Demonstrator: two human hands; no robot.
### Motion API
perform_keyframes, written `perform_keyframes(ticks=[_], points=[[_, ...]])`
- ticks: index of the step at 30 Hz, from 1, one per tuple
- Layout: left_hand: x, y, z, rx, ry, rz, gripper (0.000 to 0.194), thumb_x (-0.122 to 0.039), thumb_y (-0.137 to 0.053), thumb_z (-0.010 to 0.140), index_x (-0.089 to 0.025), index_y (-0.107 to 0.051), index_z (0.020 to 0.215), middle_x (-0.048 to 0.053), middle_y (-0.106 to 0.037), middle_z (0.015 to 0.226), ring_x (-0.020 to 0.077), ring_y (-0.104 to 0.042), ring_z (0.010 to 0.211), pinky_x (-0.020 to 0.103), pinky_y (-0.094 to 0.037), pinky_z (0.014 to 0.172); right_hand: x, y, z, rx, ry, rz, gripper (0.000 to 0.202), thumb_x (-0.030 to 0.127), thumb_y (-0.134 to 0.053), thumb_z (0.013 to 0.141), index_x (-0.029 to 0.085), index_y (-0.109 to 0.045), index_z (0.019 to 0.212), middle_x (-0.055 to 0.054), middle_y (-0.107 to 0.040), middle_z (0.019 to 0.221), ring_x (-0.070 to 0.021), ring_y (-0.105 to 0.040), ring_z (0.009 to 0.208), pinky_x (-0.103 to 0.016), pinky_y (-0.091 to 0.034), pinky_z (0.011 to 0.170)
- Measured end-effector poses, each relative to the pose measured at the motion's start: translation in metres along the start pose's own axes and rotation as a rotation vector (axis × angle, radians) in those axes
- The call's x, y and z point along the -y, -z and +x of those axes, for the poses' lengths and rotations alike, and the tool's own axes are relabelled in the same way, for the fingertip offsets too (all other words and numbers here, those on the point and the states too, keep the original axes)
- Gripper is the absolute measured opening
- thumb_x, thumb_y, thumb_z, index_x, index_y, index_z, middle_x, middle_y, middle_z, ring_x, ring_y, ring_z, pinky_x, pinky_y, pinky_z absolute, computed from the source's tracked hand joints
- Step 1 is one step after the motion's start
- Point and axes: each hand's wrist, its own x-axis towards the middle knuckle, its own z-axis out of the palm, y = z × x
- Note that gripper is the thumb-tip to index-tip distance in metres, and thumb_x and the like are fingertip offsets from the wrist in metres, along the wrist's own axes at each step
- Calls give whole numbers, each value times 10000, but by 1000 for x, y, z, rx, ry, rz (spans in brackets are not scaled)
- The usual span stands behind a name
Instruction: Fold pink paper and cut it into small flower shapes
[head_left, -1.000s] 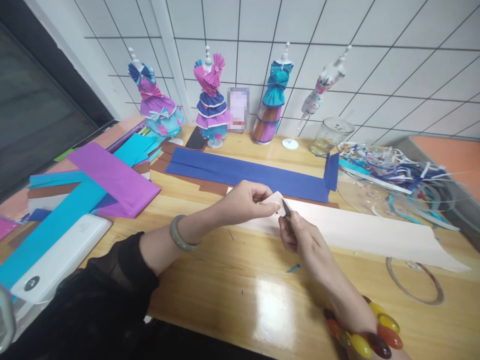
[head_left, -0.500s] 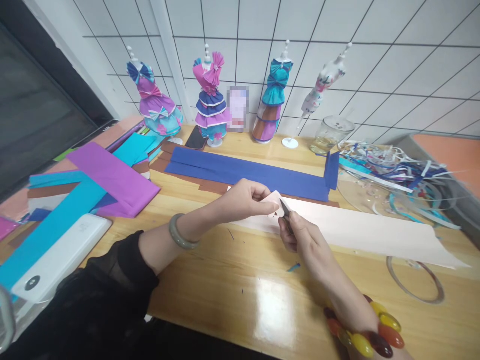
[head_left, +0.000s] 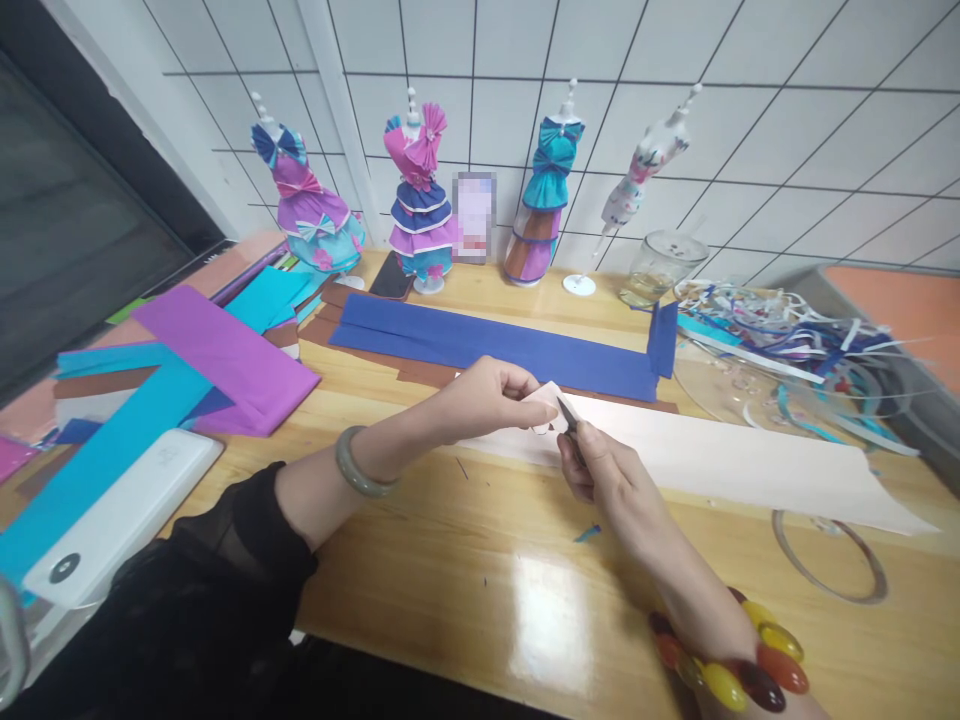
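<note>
My left hand (head_left: 495, 398) pinches a small piece of pale pink paper (head_left: 550, 393) between thumb and fingers. My right hand (head_left: 606, 468) is closed around small dark scissors (head_left: 568, 414), whose handles are mostly hidden in the fingers. The blades point up and left and lie against the right edge of the piece. Beneath both hands runs a long pale pink paper strip (head_left: 720, 457). A folded dark blue strip (head_left: 487, 345) lies just behind them.
Dressed mini mannequins (head_left: 315, 200) and a bare one (head_left: 649, 165) stand along the tiled wall. A glass (head_left: 664, 270) and a heap of paper scraps (head_left: 780, 325) are at right. Purple paper (head_left: 232, 360), turquoise strips and a white power bank (head_left: 127, 510) lie at left.
Both hands stay almost in place, with the scissors still at the edge of the small paper piece. The whole view has shifted very slightly.
</note>
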Motion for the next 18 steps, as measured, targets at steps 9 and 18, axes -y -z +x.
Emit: perform_keyframes(ticks=[9, 18], points=[[6, 1, 5, 103, -5, -204, 310, -374, -655, 688, -96, -621, 821, 79, -643, 787, 115, -582, 718, 257, -461, 674, 3, -1, 2, -67, -41, 52, 430, 559, -328, 882, 197, -405, 663, 51, -276, 561, -99, -260, 474, -247, -207, 442], [4, 0, 2, 39, -19, -28, 233, -348, -619, 701, -120, -636, 742, 46, -644, 739, 112, -567, 691, 223, -427, 641, 2, -1, 1, 8, -34, 57, 414, 542, -308, 898, 196, -419, 699, 55, -253, 559, -102, -239, 479, -252, -196, 446]])
